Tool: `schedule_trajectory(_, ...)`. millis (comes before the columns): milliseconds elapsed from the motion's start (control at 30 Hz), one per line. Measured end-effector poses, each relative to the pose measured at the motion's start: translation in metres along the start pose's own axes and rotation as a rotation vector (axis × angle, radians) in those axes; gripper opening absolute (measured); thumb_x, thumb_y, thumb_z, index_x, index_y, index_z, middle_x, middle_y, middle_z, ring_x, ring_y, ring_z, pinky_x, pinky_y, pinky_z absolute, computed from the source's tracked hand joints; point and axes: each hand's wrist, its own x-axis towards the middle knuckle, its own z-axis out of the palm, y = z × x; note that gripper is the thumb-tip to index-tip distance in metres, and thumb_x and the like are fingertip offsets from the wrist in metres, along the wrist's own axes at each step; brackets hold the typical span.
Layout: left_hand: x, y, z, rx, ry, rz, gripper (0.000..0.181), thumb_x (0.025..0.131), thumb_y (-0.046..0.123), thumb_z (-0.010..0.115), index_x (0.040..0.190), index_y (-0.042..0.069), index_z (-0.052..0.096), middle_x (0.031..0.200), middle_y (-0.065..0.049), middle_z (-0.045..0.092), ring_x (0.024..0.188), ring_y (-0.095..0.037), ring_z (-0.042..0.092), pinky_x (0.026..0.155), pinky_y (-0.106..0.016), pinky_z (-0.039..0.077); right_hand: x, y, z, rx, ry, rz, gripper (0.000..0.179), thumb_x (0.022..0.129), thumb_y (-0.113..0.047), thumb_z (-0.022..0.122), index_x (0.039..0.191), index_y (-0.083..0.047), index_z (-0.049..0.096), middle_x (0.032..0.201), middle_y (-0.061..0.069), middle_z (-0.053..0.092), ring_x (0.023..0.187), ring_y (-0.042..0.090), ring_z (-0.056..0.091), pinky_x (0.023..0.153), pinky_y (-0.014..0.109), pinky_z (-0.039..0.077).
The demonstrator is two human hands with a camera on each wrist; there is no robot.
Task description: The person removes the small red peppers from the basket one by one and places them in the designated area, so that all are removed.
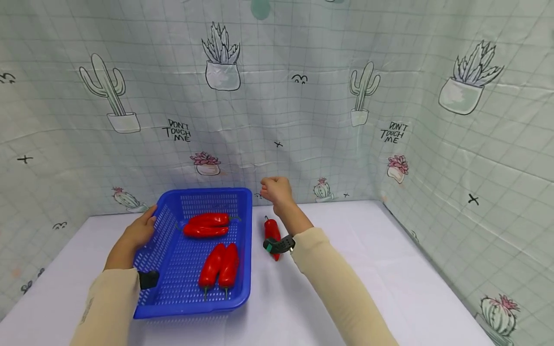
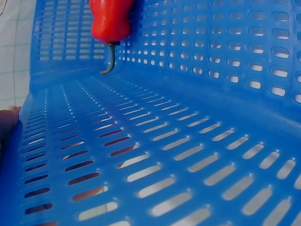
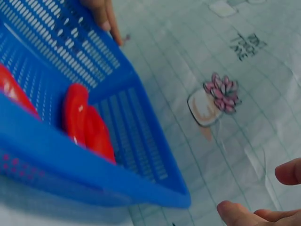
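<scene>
the left hand (image 1: 139,231) grips the left rim of a blue rectangular perforated plastic basket (image 1: 248,226) holding four long glossy red peppers (image 1: 207,231), while the empty right hand (image 1: 278,191), thumb and fingertips apart, hovers beyond a fifth such pepper (image 1: 271,229) lying on the white desk (image 1: 337,216) just right of the basket.

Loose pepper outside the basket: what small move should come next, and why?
I'd probably bring the right hand back and down to the loose pepper: that hand looks empty, and the pepper lies on the table beside the basket, which holds four peppers and is gripped by the left hand.
</scene>
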Motion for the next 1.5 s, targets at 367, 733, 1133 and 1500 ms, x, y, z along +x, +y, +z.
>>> schedule_trajectory(367,0.020,-0.035,0.011,-0.025,0.028,0.010,0.055,0.108,0.030,0.018,0.157,0.006,0.009,0.150,-0.039,0.022,0.131,-0.064,0.026,0.110,-0.070,0.022,-0.003,-0.003,0.033,0.049,-0.086,0.038,0.045,0.097,-0.007,0.054,0.137,0.012,0.044,0.140,0.030,0.049,0.128,0.039,0.053,0.104,0.040,0.048)
schedule_trajectory(733,-0.007,0.009,-0.001,-0.102,-0.032,-0.037,0.051,0.107,0.015,0.020,0.152,-0.008,0.008,0.152,-0.040,0.011,0.138,-0.062,0.014,0.114,-0.067,0.014,-0.005,0.006,0.068,0.017,-0.062,0.029,0.037,0.095,-0.005,0.055,0.128,0.012,0.055,0.128,0.027,0.059,0.118,0.037,0.061,0.098,0.038,0.053)
schedule_trajectory(1133,-0.005,0.012,-0.007,-0.095,-0.033,-0.074,0.052,0.108,0.017,0.017,0.154,-0.004,0.005,0.151,-0.042,0.012,0.137,-0.063,0.014,0.113,-0.069,0.016,-0.005,0.020,0.089,-0.088,-0.109,0.070,0.039,0.094,-0.008,0.057,0.126,0.014,0.055,0.126,0.030,0.059,0.116,0.038,0.063,0.097,0.041,0.053)
schedule_trajectory(1500,-0.007,0.010,-0.005,-0.070,-0.020,-0.082,0.051,0.107,0.015,0.019,0.153,-0.005,0.008,0.149,-0.043,0.017,0.135,-0.064,0.020,0.112,-0.069,0.019,-0.008,0.039,0.100,-0.138,-0.134,0.143,0.047,0.096,-0.015,0.059,0.134,0.012,0.050,0.128,0.028,0.060,0.115,0.035,0.064,0.097,0.040,0.053)
